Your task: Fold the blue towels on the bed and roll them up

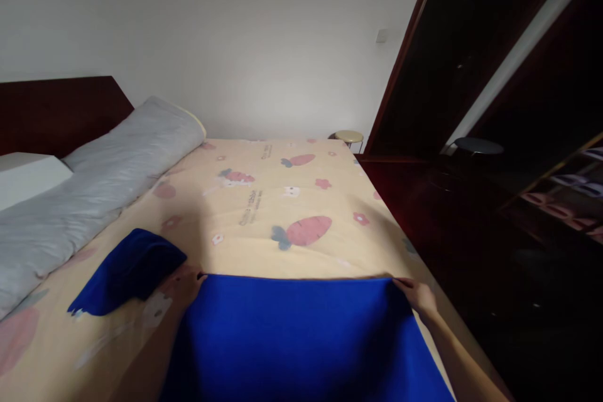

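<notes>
A large blue cloth (301,333) is stretched over the near part of the bed, its far edge pulled nearly straight. My left hand (186,286) pinches the cloth's far left corner. At the far right corner, my right hand (419,298) grips the edge between thumb and fingers. The cloth's near end runs out of the bottom of the view. Left of my left hand lies a smaller folded blue cloth (127,273), with a small whitish bit at its lower left tip. Beneath both is a cream bedsheet (264,254) printed with carrots and flowers.
A long grey bedding roll (108,169) lies along the left side, near a dark wooden headboard (61,110). Behind the bed's far end stands a round stool (349,136). A dark round stool (478,146) and a rack of slippers (560,210) are on the right.
</notes>
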{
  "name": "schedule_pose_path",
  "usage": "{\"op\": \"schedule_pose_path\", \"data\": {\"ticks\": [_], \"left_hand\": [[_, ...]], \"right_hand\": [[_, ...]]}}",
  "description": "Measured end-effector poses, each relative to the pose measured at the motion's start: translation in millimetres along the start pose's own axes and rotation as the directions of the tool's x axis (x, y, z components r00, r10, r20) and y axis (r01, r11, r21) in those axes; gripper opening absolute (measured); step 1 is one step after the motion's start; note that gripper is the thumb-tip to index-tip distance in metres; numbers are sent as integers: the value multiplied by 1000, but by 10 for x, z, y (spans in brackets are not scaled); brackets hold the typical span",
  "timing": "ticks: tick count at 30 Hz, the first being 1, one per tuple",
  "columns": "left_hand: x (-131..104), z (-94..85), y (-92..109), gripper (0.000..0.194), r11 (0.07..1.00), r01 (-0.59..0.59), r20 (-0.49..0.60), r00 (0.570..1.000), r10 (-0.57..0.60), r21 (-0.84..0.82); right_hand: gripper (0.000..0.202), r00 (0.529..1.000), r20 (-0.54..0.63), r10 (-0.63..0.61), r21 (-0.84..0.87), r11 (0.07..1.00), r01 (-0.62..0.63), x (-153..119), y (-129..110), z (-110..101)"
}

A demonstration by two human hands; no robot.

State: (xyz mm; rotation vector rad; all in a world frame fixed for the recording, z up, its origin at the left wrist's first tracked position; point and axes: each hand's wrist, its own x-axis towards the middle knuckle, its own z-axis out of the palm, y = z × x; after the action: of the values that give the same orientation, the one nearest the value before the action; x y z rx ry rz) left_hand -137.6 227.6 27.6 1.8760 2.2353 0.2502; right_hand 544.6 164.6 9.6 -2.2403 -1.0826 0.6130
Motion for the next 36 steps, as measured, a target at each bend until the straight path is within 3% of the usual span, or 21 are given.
{"op": "schedule_pose_path", "data": {"ticks": [2,5,6,8,9,10,12,13,15,17,20,22,24,25,26,28,30,32,33,34,36], "left_hand": [[-71,-40,-34,21,999,38,-90,995,-35,27],[-233,-36,57,39,990,120,-253,963,-99,70],[-312,17,173,43,991,108,-285,955,-81,81],[-514,227,567,47,994,-16,-291,956,47,105],[-634,377,830,48,986,-116,-277,950,145,119],[-759,545,1112,49,966,-223,-247,936,249,130],[-988,873,1626,52,870,-469,-190,850,491,152],[-1072,1005,1797,54,831,-535,-162,816,555,154],[-1135,1150,1850,56,769,-620,-98,765,637,156],[-1050,1128,1462,55,779,-603,-56,783,619,173],[-773,880,326,54,919,-310,-165,921,354,245],[-621,668,-398,57,936,-227,-178,943,280,271],[-563,498,-771,56,940,-196,-164,955,248,280],[-576,447,-776,56,948,-160,-191,957,217,276],[-618,427,-661,56,957,-115,-238,954,181,267],[-791,481,-134,57,972,-46,-353,927,128,231],[-1060,642,590,56,957,-188,-326,911,253,219],[-1364,843,1233,56,881,-436,-174,867,466,184],[-1503,933,1446,56,844,-516,-106,840,533,147],[-1621,1002,1557,57,815,-569,-54,816,576,109],[-1773,1063,1453,57,817,-574,13,819,574,63]], "right_hand": [[34,998,-58,13,-39,999,-16,-38,0,-33],[53,966,-258,22,-94,994,-48,-213,-85,45],[56,949,-314,-14,-104,994,-20,-331,-167,147],[55,926,-319,-201,-126,977,169,-682,-430,497],[52,874,-261,-410,-126,912,390,-907,-601,733],[50,788,-146,-598,-117,801,587,-1146,-782,993],[47,681,7,-732,-90,678,730,-1590,-1103,1504],[50,615,103,-781,-96,608,788,-1753,-1203,1712],[51,555,238,-797,-135,539,831,-1889,-1207,1939],[52,587,292,-755,-217,546,810,-1753,-926,1864],[59,745,193,-639,-401,641,654,-1231,-156,1316],[67,831,75,-552,-500,700,510,-881,338,900],[70,847,74,-526,-525,702,482,-685,617,635],[70,851,62,-522,-532,704,470,-672,645,590],[71,851,37,-525,-536,708,460,-719,598,609],[71,832,-27,-554,-526,715,460,-979,316,822],[64,775,-4,-632,-472,685,555,-1390,-103,1192],[56,699,116,-705,-372,622,689,-1824,-487,1572],[54,666,166,-727,-324,597,734,-2004,-615,1714],[53,640,211,-739,-284,580,763,-2140,-681,1799],[53,654,252,-714,-268,597,756,-2254,-592,1760]]}}
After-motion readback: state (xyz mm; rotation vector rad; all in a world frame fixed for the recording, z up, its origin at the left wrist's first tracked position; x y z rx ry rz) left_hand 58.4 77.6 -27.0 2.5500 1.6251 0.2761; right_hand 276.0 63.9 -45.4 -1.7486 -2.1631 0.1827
